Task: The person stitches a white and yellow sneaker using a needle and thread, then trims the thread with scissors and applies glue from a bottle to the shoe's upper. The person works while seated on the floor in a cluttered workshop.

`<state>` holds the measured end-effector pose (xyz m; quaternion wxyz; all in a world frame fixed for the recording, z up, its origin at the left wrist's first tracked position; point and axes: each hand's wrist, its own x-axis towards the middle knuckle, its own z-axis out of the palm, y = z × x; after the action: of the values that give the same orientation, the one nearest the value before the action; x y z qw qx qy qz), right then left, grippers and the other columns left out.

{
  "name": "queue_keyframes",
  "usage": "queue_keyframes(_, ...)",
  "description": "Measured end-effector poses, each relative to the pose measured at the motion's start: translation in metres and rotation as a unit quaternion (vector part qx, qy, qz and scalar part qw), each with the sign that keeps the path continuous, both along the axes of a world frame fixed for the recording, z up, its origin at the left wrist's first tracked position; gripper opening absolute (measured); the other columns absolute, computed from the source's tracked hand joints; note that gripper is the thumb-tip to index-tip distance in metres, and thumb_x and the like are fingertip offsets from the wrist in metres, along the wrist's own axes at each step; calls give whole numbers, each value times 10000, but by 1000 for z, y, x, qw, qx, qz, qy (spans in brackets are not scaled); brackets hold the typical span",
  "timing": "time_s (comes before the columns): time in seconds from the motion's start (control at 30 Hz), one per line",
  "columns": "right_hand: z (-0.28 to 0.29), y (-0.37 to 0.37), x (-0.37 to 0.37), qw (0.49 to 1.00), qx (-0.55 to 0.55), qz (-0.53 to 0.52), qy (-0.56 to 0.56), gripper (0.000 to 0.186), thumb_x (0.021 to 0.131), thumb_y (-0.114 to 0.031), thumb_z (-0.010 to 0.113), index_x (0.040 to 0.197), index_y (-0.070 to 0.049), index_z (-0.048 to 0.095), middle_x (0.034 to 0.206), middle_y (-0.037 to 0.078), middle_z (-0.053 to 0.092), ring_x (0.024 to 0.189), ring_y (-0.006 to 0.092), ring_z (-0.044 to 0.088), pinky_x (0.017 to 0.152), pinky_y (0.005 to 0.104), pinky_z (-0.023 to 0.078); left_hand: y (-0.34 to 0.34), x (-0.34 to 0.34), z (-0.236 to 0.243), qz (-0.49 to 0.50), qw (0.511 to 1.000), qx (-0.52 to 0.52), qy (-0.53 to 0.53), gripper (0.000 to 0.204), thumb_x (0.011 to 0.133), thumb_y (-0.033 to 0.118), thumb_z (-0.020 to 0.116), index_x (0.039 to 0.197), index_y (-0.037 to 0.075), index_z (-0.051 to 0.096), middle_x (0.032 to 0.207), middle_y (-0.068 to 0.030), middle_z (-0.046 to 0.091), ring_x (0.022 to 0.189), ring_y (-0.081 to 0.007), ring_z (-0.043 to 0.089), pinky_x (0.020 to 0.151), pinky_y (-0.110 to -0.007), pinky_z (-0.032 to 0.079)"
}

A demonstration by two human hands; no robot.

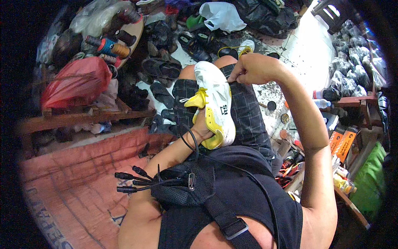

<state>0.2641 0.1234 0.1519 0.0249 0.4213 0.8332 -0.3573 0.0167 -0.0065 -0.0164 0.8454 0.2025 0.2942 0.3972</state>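
A white and yellow sneaker (219,103) lies over my lap on its side, toe pointing away from me. My left hand (202,125) reaches into the shoe's opening from the left and holds it; most of those fingers are hidden inside. The yellow tongue (197,98) and a lace loop stick out to the left. On the shoe's right, my right hand (257,68) is closed in a pinch close to the edge of the sole. Something thin and small shows at its fingertips, too fine to name.
Thread spools (108,47) stand on a round table at the far left, near a red plastic bag (78,83). Dark shoes (161,68) and a white bag (222,16) cover the floor ahead. Bagged goods (351,62) and orange boxes (343,143) sit to the right.
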Motion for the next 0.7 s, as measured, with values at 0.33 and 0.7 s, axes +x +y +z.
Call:
queue_keyframes(0.33,-16,21,9,985,-145,12,90,302,888,-85,710,1181,-58,777,774,66,750,686,132,712,622,296,551,7,0,-17,-10,990,-72,-123,371,1091,200,501,1452,117,497,1297,-72,649,1148,-225,685,988,-415,579)
queue_keyframes(0.7,-16,41,-18,987,-91,130,40,134,812,-158,744,905,-63,747,752,68,735,645,171,715,538,349,544,7,-4,-27,-51,995,66,-47,428,1114,338,416,1469,105,480,1304,-93,667,1155,-263,695,981,-464,595)
